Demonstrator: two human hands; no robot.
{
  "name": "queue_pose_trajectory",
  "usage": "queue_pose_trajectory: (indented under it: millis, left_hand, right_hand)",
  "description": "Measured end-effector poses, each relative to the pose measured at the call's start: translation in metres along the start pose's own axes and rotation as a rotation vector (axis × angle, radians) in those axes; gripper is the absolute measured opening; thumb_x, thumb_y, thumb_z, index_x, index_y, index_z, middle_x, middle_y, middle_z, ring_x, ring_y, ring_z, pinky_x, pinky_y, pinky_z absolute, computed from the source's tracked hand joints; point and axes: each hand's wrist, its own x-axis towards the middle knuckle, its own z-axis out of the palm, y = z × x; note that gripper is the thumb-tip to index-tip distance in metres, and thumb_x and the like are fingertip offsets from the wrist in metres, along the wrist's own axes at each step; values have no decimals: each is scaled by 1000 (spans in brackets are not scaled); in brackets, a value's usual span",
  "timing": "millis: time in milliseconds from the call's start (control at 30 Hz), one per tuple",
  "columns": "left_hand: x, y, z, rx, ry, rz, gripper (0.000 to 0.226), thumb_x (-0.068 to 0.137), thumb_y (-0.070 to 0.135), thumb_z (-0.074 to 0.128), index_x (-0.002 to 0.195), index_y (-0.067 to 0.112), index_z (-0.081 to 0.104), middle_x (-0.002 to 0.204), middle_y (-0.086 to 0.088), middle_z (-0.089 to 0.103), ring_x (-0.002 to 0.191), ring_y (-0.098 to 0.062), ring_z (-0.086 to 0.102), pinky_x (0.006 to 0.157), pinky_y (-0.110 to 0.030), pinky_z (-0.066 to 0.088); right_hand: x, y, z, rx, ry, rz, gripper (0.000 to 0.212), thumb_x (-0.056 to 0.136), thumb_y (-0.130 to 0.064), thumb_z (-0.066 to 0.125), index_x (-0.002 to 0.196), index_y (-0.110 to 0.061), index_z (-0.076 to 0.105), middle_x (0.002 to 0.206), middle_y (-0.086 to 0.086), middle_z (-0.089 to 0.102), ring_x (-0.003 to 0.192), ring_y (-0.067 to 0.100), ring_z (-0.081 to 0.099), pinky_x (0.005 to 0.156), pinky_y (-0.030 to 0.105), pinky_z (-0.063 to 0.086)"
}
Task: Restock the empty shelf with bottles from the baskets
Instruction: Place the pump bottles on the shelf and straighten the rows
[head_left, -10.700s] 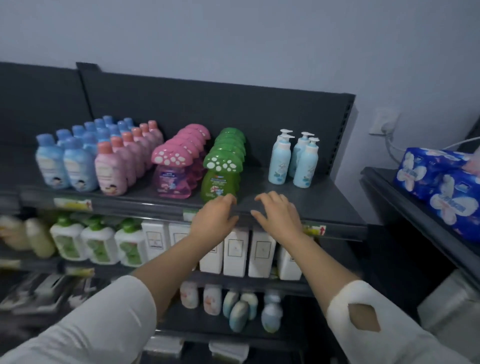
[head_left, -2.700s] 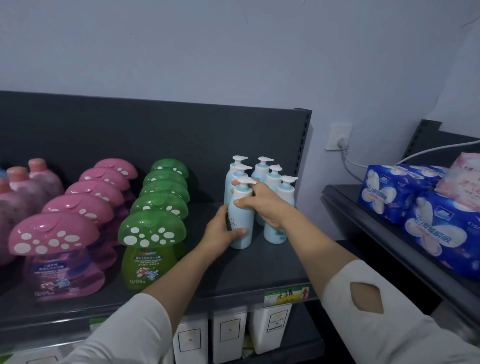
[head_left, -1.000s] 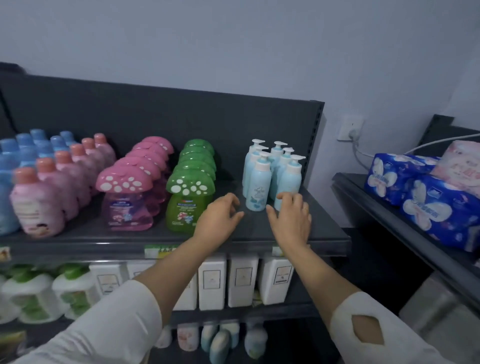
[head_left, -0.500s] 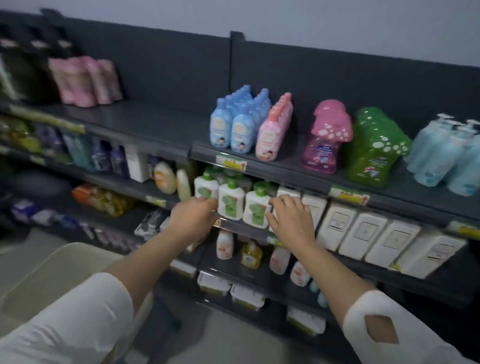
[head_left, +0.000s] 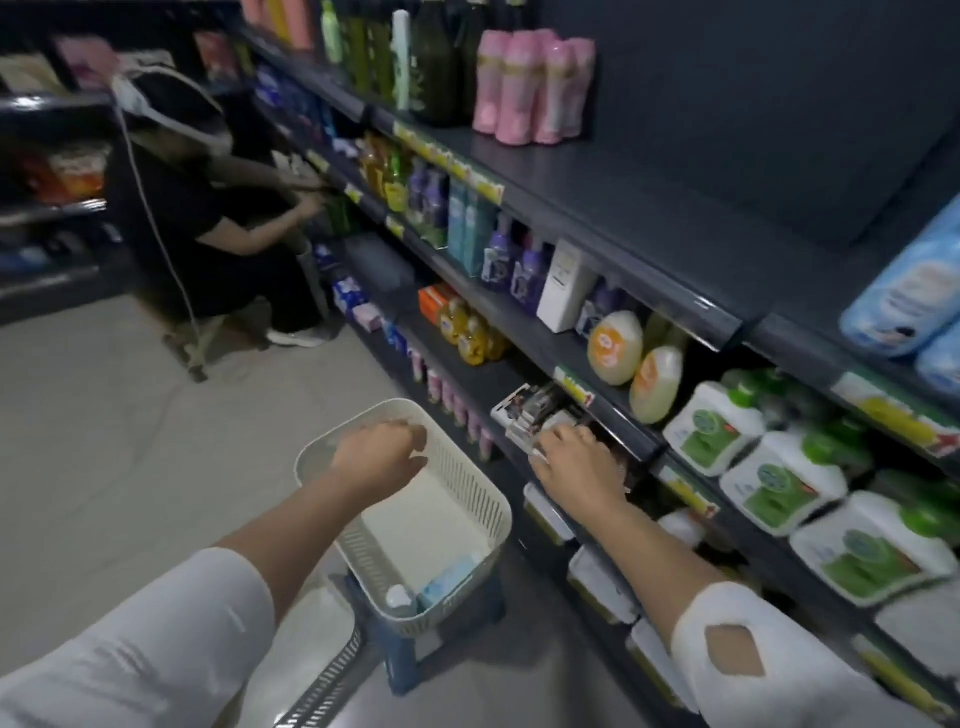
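the left hand (head_left: 382, 454) is held over the far half of the cream slatted basket (head_left: 470, 475), palm down. its fingers are loosely bent toward the basket floor and nothing is gripped in them. the right hand (head_left: 576, 462) is held out in front of a lower shelf edge, fingers fairly straight and spread, with nothing held. its fingertips are close to a row of small boxes (head_left: 524, 413), and whether these are touched cannot be told.

the coming move is judged to turn on one relation. the only bottle (head_left: 447, 578) seen in the basket lies at the near end, below the left hand and back toward the person, roughly beneath the left forearm. the left hand is therefore judged the nearer one, and it would have to be drawn back and lowered rather than pushed further on. the right hand is well off to the side, outside the basket wall.

the bottle is laid on its side against the near wall. its long axis appears to run across the basket, with the white cap (head_left: 397, 597) at the left end and the pale blue body to the right, though only part of it is shown and the outline is blurred. a grip round the body is judged easier than one at the cap.

the basket is set on a blue stool (head_left: 402, 657) beside the shelving. on the top shelf (head_left: 649, 176), dark board is shown between pink bottles (head_left: 530, 78) and pale blue bottles (head_left: 909, 296) of a similar colour at the far right.
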Motion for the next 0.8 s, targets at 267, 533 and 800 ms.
queue_pose_trajectory:
  millis: [267, 533, 800]
  left_hand:
    - [39, -94, 63, -61, -243, -14, 30, 93, 37, 47, 120, 24, 55, 126, -1, 56, 118, -23, 52, 95, -32, 41]
    - [69, -129, 153, -29, -478, 166, 31, 94, 35, 45, 121, 23, 53, 128, -4, 55, 121, -25, 50, 99, -35, 39]
    - [70, -138, 220, -13, -609, 222, 30, 93, 34, 45, 118, 21, 54, 122, -7, 58, 116, -28, 54, 97, -37, 43]
  right_hand:
    - [65, -74, 90, 80, -505, -78, 37, 94, -32, 48, 128, -18, 50, 127, 11, 50, 119, 34, 48, 94, 42, 45]
    - [66, -122, 190, 100, -872, -89, 49, 89, -22, 58, 136, -23, 44, 131, 7, 49, 118, 26, 51, 90, 35, 43]
    - [49, -152, 260, 192, -1040, -246, 31, 90, -13, 52, 121, -15, 57, 123, 15, 54, 110, 32, 54, 82, 34, 41]
